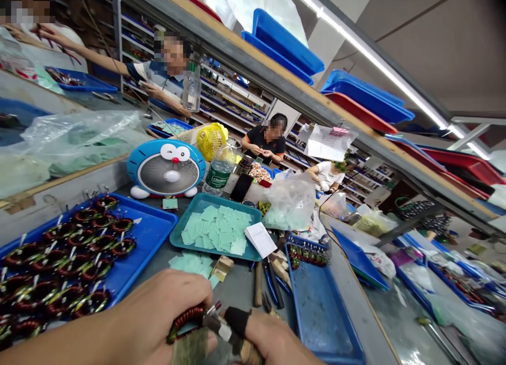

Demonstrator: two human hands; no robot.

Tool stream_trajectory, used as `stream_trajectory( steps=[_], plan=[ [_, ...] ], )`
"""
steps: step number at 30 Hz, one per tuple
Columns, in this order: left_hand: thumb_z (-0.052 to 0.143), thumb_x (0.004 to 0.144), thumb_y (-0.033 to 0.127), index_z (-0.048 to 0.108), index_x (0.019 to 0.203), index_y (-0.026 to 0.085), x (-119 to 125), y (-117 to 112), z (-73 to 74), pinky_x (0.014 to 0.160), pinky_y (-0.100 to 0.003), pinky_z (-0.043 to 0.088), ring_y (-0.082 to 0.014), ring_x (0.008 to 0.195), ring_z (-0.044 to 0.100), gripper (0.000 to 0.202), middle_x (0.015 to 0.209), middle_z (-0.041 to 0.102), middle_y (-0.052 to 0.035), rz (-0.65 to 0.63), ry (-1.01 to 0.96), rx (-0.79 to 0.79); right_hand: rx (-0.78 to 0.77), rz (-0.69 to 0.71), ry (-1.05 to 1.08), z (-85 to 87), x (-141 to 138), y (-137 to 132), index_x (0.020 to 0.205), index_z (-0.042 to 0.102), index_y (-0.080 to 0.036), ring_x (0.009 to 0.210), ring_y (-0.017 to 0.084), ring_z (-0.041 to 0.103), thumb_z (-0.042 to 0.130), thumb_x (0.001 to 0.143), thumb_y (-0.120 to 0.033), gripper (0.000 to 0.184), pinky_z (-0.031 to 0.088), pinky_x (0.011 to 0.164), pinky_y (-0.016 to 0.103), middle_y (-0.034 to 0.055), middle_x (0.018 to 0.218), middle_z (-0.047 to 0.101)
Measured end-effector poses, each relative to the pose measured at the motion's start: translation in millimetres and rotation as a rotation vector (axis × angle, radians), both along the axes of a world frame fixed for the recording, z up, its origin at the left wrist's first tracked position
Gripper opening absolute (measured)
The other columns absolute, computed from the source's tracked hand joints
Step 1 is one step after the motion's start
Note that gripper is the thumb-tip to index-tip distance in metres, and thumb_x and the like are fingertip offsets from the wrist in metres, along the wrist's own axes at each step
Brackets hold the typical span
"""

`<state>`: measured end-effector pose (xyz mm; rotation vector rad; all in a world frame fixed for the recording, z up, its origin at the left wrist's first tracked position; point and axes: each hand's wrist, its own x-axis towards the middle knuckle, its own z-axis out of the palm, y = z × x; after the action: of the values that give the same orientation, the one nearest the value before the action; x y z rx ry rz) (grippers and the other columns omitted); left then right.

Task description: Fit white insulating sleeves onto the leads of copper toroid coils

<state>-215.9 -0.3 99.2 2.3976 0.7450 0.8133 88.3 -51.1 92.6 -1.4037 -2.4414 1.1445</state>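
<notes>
The left hand is closed around a ring-shaped coil wound with reddish-brown wire. The coil is held at the bottom of the view, above the surface. The right hand is closed on a small metal-tipped tool, and the tip touches the coil. One finger wears a black finger cot.

To the left of the hands, a blue tray holds many similar coils. Directly ahead, a teal tray holds pale green squares, with a white card lying across its right edge. To the right, a second blue tray holds a row of small coils at its far end. Pliers with blue handles lie just beside this tray.

Farther back stand a blue cartoon-cat fan and a clear bottle with a green label reading "C'estbon". A hanging paper sheet carries a pink note, but its writing is too small to read. A co-worker in a black shirt sits beyond.
</notes>
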Motion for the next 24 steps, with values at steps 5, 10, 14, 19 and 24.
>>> stream_trajectory(
  steps=[5, 10, 14, 19, 24],
  plan=[
    [0.063, 0.115, 0.060, 0.068, 0.093, 0.029, 6, 0, -2.4, 0.061, -0.033, 0.043, -0.0189, 0.068, 0.066, 0.038, 0.081, 0.074, 0.0031, 0.005, 0.017, -0.013, 0.075, -0.163, -0.140, 5.2, -2, -12, 0.143, 0.080, -0.031, 0.120, 0.032, 0.078, 0.094, 0.095, -0.042, 0.051, 0.058, 0.100, 0.031, 0.0081, 0.131, 0.085],
    [0.059, 0.119, 0.061, 0.068, 0.095, 0.028, 9, -3, -0.1, 0.066, -0.034, 0.044, -0.0193, 0.071, 0.069, 0.042, 0.084, 0.076, 0.0032, 0.026, 0.019, 0.041, 0.048, -0.123, -0.237, 14.1, -6, -5, 0.137, 0.079, -0.027, 0.125, 0.040, 0.082, 0.088, 0.088, -0.033, 0.051, 0.061, 0.105, 0.043, 0.0148, 0.136, 0.085],
    [0.059, 0.122, 0.062, 0.068, 0.095, 0.028, 10, -5, 5.5, 0.066, -0.034, 0.043, -0.0183, 0.070, 0.068, 0.044, 0.083, 0.077, 0.0046, 0.059, -0.052, 0.051, 0.079, -0.155, -0.326, 10.3, -4, -7, 0.125, 0.078, -0.027, 0.121, 0.044, 0.083, 0.081, 0.076, -0.023, 0.050, 0.063, 0.100, 0.048, 0.0160, 0.131, 0.085],
    [0.065, 0.118, 0.060, 0.069, 0.092, 0.029, 12, 0, -1.4, 0.062, -0.033, 0.040, -0.0198, 0.067, 0.066, 0.042, 0.080, 0.077, 0.0018, -0.008, -0.056, -0.076, 0.280, -0.130, -0.332, -7.0, -3, -16, 0.121, 0.076, -0.026, 0.113, 0.042, 0.083, 0.076, 0.072, -0.020, 0.049, 0.064, 0.091, 0.047, 0.0155, 0.125, 0.083],
    [0.074, 0.112, 0.054, 0.066, 0.090, 0.027, 10, 7, -16.3, 0.058, -0.031, 0.035, -0.0203, 0.066, 0.060, 0.036, 0.077, 0.074, 0.0015, 0.058, 0.030, -0.275, 0.439, -0.171, -0.269, -22.7, -9, -11, 0.111, 0.074, -0.025, 0.109, 0.040, 0.081, 0.077, 0.076, -0.017, 0.035, 0.063, 0.089, 0.045, 0.0148, 0.117, 0.081]
  ],
)
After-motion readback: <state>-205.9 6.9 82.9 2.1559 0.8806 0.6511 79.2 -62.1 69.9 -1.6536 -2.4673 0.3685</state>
